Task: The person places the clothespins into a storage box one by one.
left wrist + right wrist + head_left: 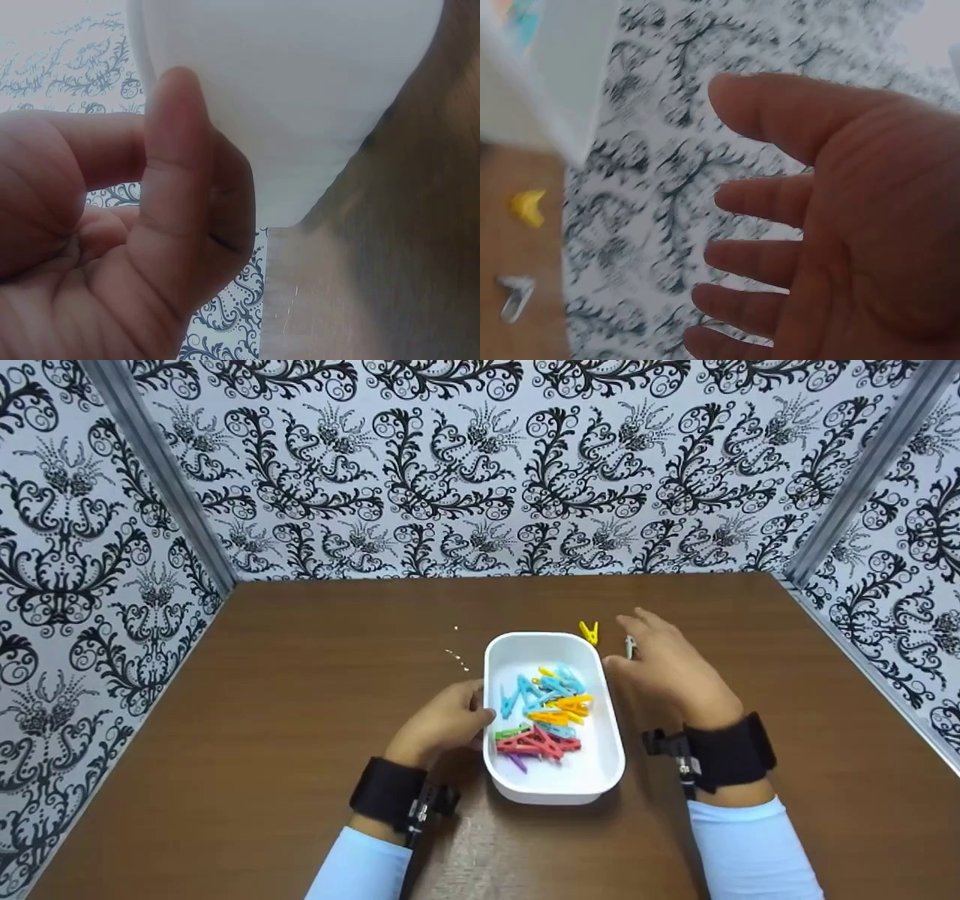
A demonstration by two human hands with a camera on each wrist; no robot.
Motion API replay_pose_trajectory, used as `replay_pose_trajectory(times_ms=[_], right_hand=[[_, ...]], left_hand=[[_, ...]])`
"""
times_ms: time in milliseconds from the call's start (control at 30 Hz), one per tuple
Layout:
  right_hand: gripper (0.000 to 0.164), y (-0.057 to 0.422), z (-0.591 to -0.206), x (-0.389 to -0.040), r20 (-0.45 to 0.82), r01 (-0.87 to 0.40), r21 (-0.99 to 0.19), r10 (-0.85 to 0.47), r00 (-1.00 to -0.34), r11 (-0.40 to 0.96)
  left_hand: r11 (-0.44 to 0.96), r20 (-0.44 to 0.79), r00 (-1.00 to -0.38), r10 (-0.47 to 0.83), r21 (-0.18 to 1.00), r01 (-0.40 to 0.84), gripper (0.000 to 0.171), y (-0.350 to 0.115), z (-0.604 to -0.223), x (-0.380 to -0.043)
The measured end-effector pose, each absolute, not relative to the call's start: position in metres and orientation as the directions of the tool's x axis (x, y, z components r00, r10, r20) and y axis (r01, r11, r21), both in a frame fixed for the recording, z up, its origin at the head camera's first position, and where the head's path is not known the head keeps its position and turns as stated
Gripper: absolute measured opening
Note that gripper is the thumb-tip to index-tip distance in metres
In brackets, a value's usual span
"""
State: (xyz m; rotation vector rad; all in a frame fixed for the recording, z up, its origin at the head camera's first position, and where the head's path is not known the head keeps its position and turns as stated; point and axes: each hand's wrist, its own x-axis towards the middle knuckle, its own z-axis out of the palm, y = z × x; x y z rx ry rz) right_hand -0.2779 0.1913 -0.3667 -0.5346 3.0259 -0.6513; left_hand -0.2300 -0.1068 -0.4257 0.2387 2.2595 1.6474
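A white plastic tub (607, 765) holds a pile of small clothespins: light blue (556, 684), orange (551, 718), red (540, 744), with a bit of green and purple. My left hand (442, 720) pinches the tub's left wall, the thumb (178, 142) lying along the outside in the left wrist view. To the right of the tub, my right hand (667, 664) hovers with fingers spread and holds nothing. Close to its fingers lies a grey-white clothespin (630, 646), partly hidden by the hand. A yellow clothespin (589, 632) lies just beyond the tub's far right corner.
The brown wooden table (322, 682) carries a few tiny pale specks (457, 658) left of the tub. Walls with a black-and-white scroll pattern (480, 472) enclose the table at the back and both sides, with grey metal posts (161, 472) at the corners.
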Motion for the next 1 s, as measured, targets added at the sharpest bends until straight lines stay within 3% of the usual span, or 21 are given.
replay_pose_trajectory(times_ms=[400, 800, 1000], right_hand=[[0.070, 0.227, -0.414, -0.323, 0.025, -0.153, -0.402, -0.156, -0.987, 0.903], [0.070, 0.228, -0.441, -0.364, -0.003, -0.147, -0.358, -0.158, -0.987, 0.922], [0.042, 0.228, -0.440, -0.367, 0.030, -0.218, -0.298, -0.219, -0.975, 0.929]], left_hand=[[0.298, -0.173, -0.929, 0.329, 0.952, -0.072, 0.040, -0.104, -0.425, -0.231], [0.296, -0.183, -0.928, 0.325, 0.951, -0.084, 0.043, -0.106, -0.427, -0.230], [0.319, -0.172, -0.925, 0.338, 0.946, -0.059, 0.041, -0.106, -0.426, -0.232]])
